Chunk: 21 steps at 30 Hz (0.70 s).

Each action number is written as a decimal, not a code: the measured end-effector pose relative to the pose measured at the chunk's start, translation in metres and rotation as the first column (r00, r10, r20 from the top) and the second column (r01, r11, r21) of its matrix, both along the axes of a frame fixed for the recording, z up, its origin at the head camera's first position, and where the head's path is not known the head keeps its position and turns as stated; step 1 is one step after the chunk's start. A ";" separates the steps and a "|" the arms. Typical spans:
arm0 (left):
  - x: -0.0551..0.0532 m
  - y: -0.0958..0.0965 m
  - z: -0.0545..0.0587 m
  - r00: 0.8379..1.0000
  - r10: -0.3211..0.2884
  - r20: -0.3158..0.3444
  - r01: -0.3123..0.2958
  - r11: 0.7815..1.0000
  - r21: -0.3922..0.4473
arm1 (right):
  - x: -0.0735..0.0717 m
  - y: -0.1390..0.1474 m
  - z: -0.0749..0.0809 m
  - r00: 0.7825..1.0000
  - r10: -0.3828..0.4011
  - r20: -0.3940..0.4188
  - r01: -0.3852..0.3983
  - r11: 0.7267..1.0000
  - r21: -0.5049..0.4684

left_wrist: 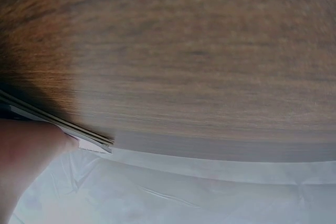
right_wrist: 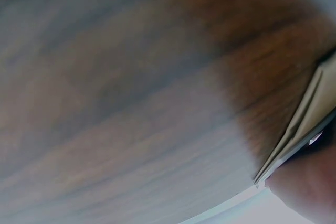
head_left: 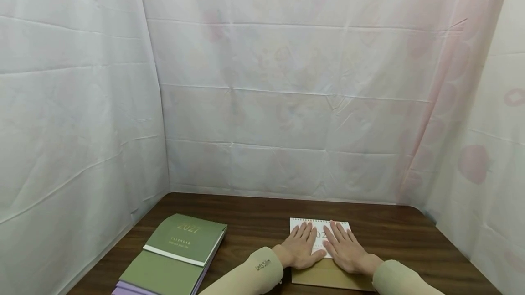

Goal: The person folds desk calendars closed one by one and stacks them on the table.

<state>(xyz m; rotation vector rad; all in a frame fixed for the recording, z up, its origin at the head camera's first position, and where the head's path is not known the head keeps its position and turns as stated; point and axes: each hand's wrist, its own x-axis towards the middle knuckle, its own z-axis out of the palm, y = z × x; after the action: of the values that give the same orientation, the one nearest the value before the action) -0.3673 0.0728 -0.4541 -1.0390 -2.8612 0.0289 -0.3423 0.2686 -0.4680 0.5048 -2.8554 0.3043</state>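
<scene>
A white spiral-bound desk calendar (head_left: 320,251) with a tan lower part (head_left: 324,276) lies flat on the table. My left hand (head_left: 301,245) rests on its left side, fingers straight and slightly spread. On the right side lies my right hand (head_left: 346,248), also flat with fingers extended. Between them part of the printed year shows; the hands cover the rest. From the side, the left wrist view shows the calendar's layered edge (left_wrist: 89,134) under the left hand (left_wrist: 26,153). Similar stacked edges (right_wrist: 299,124) appear beneath the right hand (right_wrist: 307,182) in the right wrist view.
To the left, a green 2027 calendar (head_left: 184,239) overlaps another green one (head_left: 162,272), with purple edges (head_left: 133,288) underneath. The dark wooden table (head_left: 254,215) is bounded by pale hanging sheets (head_left: 279,117) at the back and both sides.
</scene>
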 end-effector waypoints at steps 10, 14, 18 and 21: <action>0.010 0.000 0.013 1.000 0.000 0.031 0.000 1.000 -0.007 | 0.009 -0.003 0.013 0.999 0.007 0.053 -0.004 0.999 -0.042; 0.009 0.000 0.012 0.999 0.009 0.043 -0.009 1.000 -0.004 | 0.010 -0.004 0.013 0.999 0.013 0.047 -0.012 0.999 -0.040; 0.008 0.000 0.011 0.999 0.009 0.052 -0.009 1.000 0.000 | 0.009 -0.003 0.013 0.999 0.008 0.037 -0.007 1.000 -0.024; 0.009 0.001 0.012 0.998 -0.002 0.058 0.002 1.000 0.003 | 0.009 -0.001 0.015 0.999 0.004 0.041 -0.003 1.000 -0.026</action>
<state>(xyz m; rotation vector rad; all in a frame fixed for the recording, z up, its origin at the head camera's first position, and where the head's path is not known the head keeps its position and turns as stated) -0.3581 0.0733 -0.4419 -1.0599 -2.9105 -0.0064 -0.3332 0.2671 -0.4532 0.5040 -2.8862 0.3555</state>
